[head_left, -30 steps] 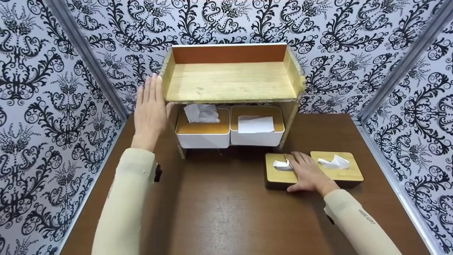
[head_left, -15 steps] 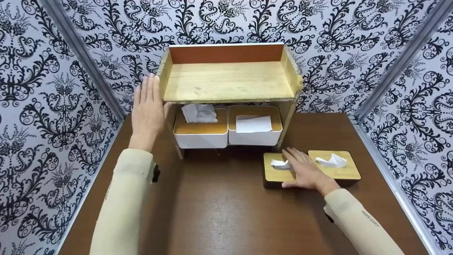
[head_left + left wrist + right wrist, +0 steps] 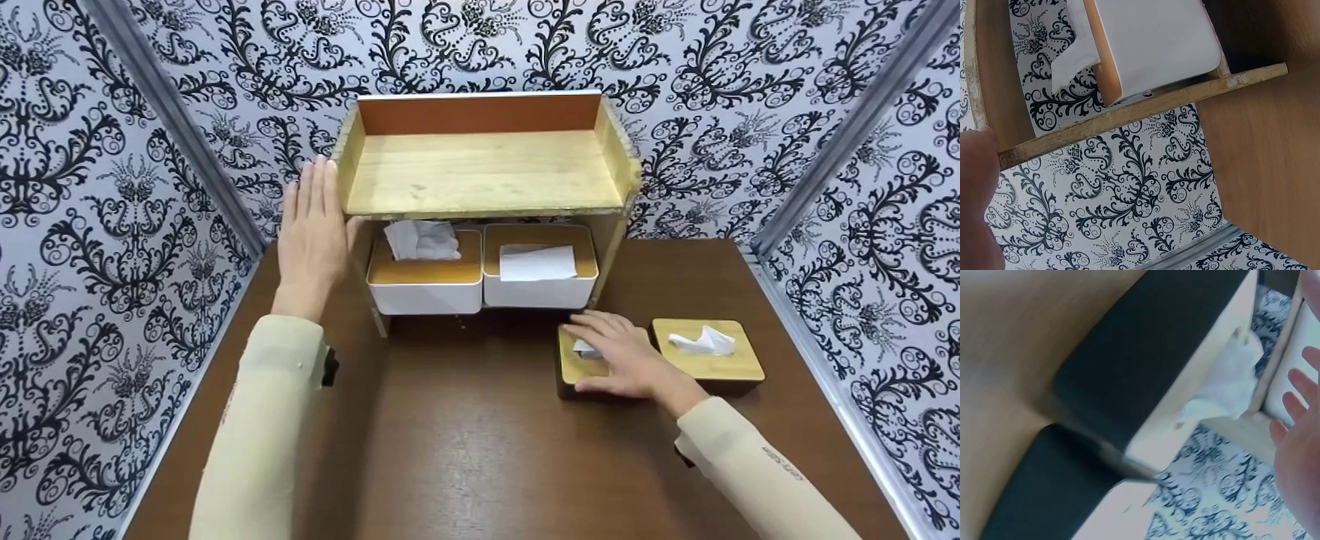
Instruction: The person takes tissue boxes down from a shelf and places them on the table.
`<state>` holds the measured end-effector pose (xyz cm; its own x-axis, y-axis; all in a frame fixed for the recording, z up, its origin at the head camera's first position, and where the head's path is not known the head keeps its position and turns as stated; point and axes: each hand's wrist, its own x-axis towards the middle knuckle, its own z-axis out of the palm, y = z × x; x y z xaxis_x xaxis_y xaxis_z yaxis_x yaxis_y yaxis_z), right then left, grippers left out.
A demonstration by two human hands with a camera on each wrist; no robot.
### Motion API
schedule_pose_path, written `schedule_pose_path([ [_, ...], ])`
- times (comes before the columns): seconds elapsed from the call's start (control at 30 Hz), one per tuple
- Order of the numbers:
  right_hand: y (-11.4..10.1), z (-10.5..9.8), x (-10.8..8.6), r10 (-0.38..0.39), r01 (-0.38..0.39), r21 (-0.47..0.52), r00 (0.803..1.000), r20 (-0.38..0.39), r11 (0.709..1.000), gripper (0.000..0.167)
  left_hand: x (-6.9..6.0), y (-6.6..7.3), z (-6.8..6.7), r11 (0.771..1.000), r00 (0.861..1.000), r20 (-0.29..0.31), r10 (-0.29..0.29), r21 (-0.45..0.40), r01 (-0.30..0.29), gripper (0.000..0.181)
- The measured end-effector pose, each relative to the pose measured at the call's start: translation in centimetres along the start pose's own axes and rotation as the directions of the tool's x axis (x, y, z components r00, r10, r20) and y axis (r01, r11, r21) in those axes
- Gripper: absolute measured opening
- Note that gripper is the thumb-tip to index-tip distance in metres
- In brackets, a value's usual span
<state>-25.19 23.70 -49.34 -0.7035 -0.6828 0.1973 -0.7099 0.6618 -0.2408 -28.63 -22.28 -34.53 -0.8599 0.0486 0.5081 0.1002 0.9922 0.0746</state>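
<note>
A wooden shelf unit [image 3: 480, 176] stands at the back. My left hand [image 3: 311, 244] lies along its left side, fingers straight; the left wrist view shows the thumb [image 3: 979, 152] at the shelf's front edge. Two white tissue boxes [image 3: 425, 300] with wooden lids sit side by side in the lower compartment. My right hand [image 3: 626, 364] is spread over a dark tissue box [image 3: 576, 369] with a light wooden lid, hiding part of its tissue. In the right wrist view that box [image 3: 1145, 349] appears apart from the loosely bent fingers. A matching tissue box [image 3: 709, 367] stands to its right.
Everything rests on a brown wooden table [image 3: 465, 450]. Patterned wall panels [image 3: 480, 45] close in the back and both sides, with metal strips [image 3: 817, 135] at the corners. The shelf's upper level has low side walls.
My right hand has shifted left across the dark tissue box, uncovering the gap between the two dark boxes. The left hand stays against the shelf. The view has shifted slightly.
</note>
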Motion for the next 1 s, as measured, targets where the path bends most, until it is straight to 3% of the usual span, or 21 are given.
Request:
schedule_pose_path([
  [0.3,-2.8,-0.8,2.1,-0.169,0.169,-0.024,0.985,-0.021,0.985,0.086,0.0,0.0,-0.2,0.999,1.0,0.031,-0.003,0.032,0.002,0.081],
  [0.53,-4.3,-1.9,3.9,-0.232,0.224,-0.092,0.97,-0.078,0.97,0.09,0.0,0.1,-0.3,0.999,0.999,0.044,-0.005,0.032,0.003,0.08],
  [0.73,-4.9,-3.0,5.7,-0.185,0.17,-0.174,0.98,-0.074,0.97,0.095,0.0,0.0,-0.3,0.999,1.0,0.027,-0.003,0.032,0.002,0.081],
  [1.0,-4.9,-4.4,8.0,-0.044,0.036,-0.287,0.999,-0.023,0.957,0.1,0.0,0.1,-0.3,1.0,1.0,0.019,-0.005,0.02,0.005,0.08],
])
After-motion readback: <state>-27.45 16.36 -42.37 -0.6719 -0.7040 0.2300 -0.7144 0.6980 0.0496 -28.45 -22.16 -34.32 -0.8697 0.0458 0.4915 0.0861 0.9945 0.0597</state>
